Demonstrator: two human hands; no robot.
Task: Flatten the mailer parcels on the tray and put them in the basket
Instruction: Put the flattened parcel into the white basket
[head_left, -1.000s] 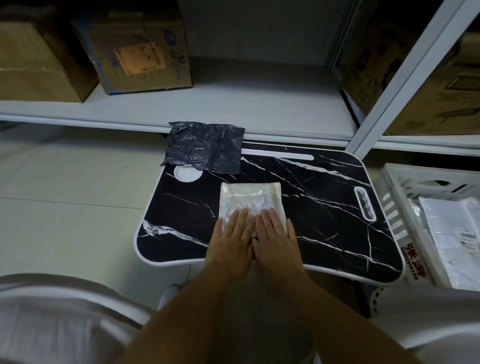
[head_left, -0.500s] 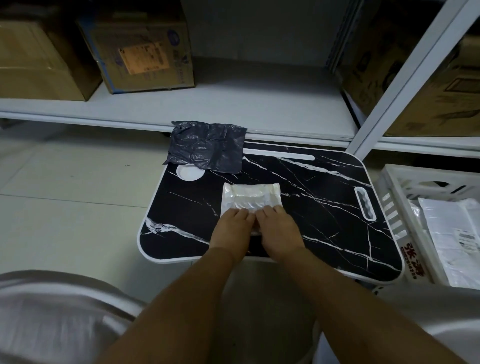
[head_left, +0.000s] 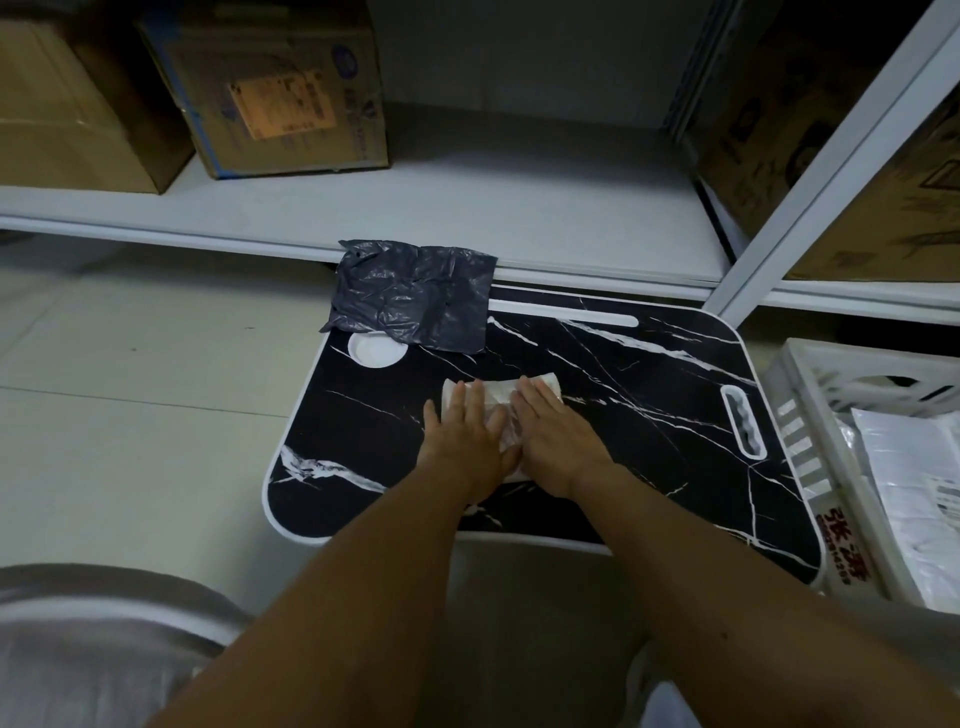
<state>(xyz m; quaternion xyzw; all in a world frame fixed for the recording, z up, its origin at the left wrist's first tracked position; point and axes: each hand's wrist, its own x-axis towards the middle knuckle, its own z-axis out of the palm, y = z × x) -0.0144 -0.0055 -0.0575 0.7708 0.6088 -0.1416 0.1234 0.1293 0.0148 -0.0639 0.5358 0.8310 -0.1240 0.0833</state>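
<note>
White mailer (head_left: 497, 396) | left hand (head_left: 467, 441), right hand (head_left: 558, 441) flat, pressing | marble tray (head_left: 649, 415) | shelving

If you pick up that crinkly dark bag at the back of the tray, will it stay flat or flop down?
The dark grey mailer would probably flop: it is thin and full of wrinkles. It looks light, lying almost flat with little bulge. Its shiny plastic may feel a bit slippery, and one corner already hangs over the tray edge.
</note>
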